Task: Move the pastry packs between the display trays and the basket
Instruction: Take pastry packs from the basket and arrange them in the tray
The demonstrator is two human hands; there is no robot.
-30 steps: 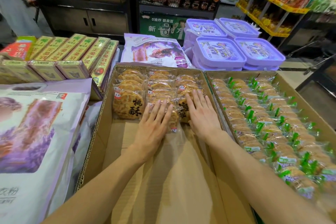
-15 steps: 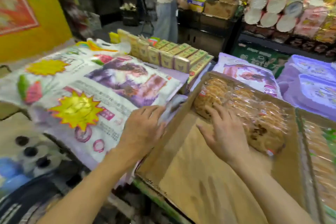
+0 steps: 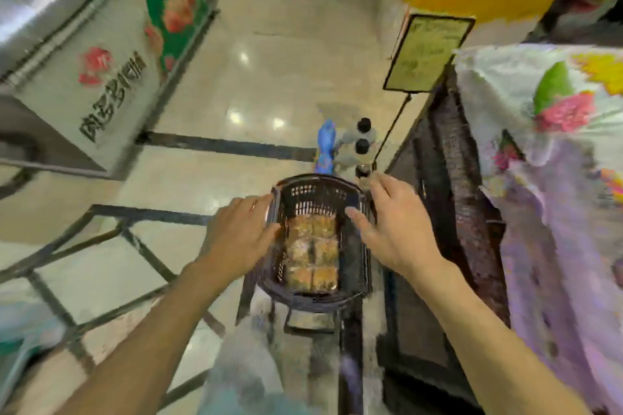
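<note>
pastry packs in basket, between hands (2)

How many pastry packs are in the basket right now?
6 visible in the basket, laid in three rows of two: far pair, middle pair, near pair. The picture is blurred, and more may lie underneath.

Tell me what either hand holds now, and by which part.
Nothing is clearly held. Left hand and right hand are spread open at the basket sides, above the pastry packs; blur hides any rim contact.

Dark basket of pastry packs between open left hand and right hand, on the floor below.
</note>
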